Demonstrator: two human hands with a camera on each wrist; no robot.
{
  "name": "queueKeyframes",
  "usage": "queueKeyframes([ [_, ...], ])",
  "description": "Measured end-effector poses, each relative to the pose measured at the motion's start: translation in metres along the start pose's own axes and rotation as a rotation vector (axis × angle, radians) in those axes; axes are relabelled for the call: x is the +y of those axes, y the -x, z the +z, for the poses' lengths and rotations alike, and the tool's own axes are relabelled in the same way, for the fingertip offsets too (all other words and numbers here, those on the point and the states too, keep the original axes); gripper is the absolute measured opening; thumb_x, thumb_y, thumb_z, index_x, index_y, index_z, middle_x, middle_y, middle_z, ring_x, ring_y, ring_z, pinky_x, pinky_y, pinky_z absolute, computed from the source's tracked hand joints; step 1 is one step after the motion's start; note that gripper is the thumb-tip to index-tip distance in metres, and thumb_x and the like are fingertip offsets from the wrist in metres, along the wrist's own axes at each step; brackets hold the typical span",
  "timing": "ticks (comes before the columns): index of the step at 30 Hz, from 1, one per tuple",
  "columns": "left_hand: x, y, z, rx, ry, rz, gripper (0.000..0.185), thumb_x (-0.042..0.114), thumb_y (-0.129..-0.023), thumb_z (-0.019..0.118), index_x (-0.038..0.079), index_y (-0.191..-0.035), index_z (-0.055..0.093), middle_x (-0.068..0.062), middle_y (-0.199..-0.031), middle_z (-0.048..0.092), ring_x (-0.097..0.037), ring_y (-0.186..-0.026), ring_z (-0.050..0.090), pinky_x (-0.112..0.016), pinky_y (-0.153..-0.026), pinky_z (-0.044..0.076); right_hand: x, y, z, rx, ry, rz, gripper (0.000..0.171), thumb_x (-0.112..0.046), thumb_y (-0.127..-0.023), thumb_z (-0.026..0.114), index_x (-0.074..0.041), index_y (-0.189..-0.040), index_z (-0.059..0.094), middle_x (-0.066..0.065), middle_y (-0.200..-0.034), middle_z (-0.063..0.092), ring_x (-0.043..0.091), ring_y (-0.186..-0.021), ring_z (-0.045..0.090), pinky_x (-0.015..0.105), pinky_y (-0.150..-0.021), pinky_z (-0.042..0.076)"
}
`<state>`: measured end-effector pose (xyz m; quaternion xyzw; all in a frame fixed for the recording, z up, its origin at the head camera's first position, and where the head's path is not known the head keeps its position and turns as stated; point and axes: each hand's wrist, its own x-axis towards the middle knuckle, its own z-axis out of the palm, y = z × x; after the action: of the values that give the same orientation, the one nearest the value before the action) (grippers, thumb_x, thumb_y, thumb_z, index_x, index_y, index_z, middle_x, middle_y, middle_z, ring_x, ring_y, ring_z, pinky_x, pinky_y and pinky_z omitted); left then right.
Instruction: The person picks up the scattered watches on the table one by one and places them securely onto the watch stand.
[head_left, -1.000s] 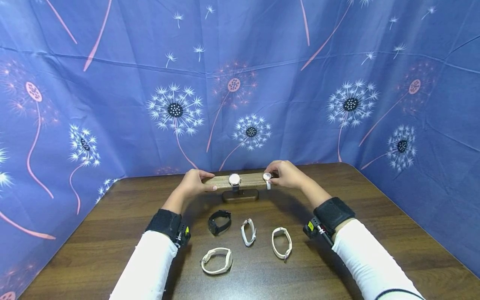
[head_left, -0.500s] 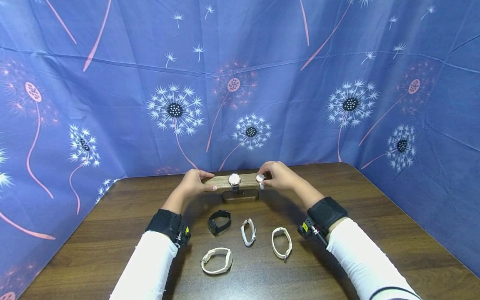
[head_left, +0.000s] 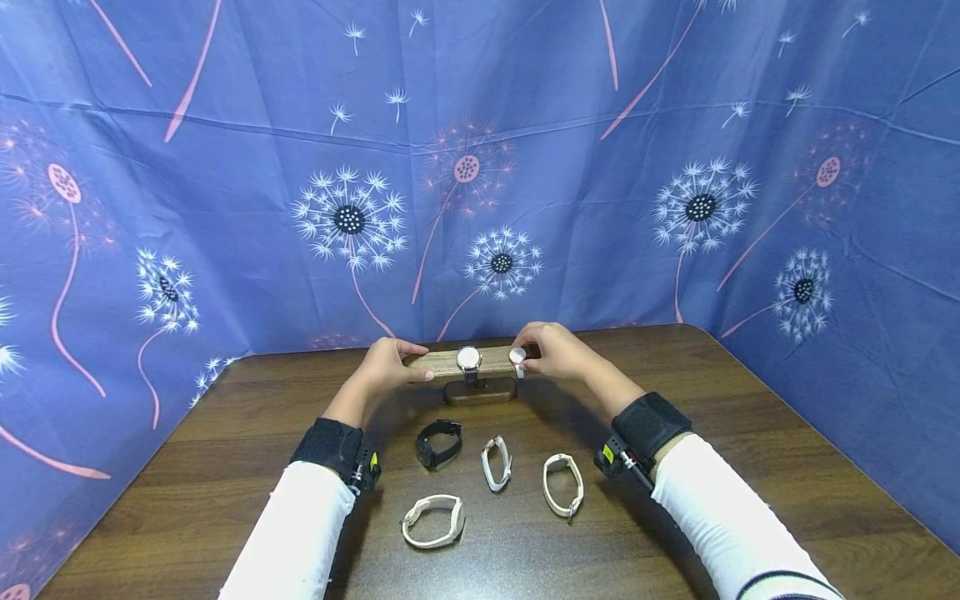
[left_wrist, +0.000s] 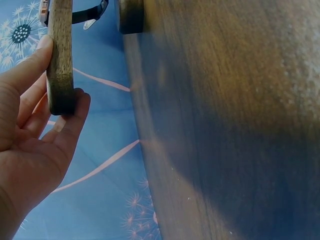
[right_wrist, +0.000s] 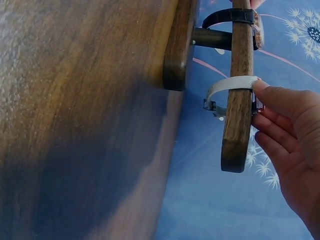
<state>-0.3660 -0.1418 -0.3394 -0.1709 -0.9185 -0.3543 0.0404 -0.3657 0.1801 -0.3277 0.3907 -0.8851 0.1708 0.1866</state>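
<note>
A wooden watch stand (head_left: 435,362) rises near the table's back edge, its bar held at the left end by my left hand (head_left: 384,367), thumb on one face and fingers round the other. At mid-bar sits a dark-strapped watch (head_left: 468,359). My right hand (head_left: 558,352) pinches the case of a white-strapped watch (head_left: 517,357) that loops round the bar, right of the dark one. In the right wrist view the white strap (right_wrist: 232,86) crosses the bar and its buckle hangs on the far side. The bar's right end (right_wrist: 235,155) sticks out past it.
On the table in front of the stand lie a black watch (head_left: 439,444), a small white watch (head_left: 497,464), a cream watch (head_left: 563,486) and another cream watch (head_left: 433,522). A blue dandelion-print cloth (head_left: 600,208) hangs behind the table.
My right hand has slid the white-strapped watch leftward along the bar, closer to the dark-strapped one. Little moved in the last half second. My left hand has kept its place on the bar.
</note>
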Motion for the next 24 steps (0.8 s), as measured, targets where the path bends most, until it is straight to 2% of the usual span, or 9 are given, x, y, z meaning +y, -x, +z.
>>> queueKeyframes([
  [5,0.0,0.0,0.0,0.005,-0.009,0.014,0.046,0.023,-0.078,0.084,0.005,-0.118,0.071,-0.014,-0.111,0.07,-0.025,-0.102,0.064,-0.04,-0.091,0.052,0.001,0.001,0.0,0.009,0.009,-0.054,0.025,-0.003,-0.077,0.079,-0.001,-0.101,0.074,0.011,-0.102,0.069,0.028,-0.097,0.065,0.043,-0.088,0.052],
  [10,-0.001,-0.001,0.001,0.0,-0.016,0.006,0.046,0.024,-0.078,0.084,0.006,-0.119,0.07,-0.014,-0.113,0.069,-0.026,-0.105,0.064,-0.041,-0.091,0.052,-0.001,0.0,0.001,0.019,0.004,-0.08,0.024,-0.002,-0.076,0.08,-0.001,-0.099,0.075,0.011,-0.101,0.068,0.028,-0.096,0.065,0.043,-0.087,0.052],
  [16,0.0,-0.001,0.0,0.0,0.008,0.003,0.046,0.023,-0.078,0.085,0.007,-0.119,0.071,-0.015,-0.114,0.069,-0.025,-0.105,0.063,-0.039,-0.093,0.051,-0.006,-0.004,0.003,0.007,0.002,-0.089,0.023,-0.002,-0.077,0.079,0.0,-0.1,0.074,0.011,-0.104,0.067,0.029,-0.097,0.065,0.043,-0.088,0.052],
  [24,0.001,-0.001,-0.001,-0.003,0.021,0.015,0.047,0.021,-0.077,0.085,0.003,-0.118,0.07,-0.014,-0.107,0.071,-0.021,-0.096,0.065,-0.038,-0.087,0.054,-0.014,-0.012,0.006,-0.018,0.016,-0.108,0.023,-0.003,-0.077,0.079,-0.001,-0.099,0.074,0.011,-0.103,0.067,0.028,-0.098,0.064,0.042,-0.089,0.052],
])
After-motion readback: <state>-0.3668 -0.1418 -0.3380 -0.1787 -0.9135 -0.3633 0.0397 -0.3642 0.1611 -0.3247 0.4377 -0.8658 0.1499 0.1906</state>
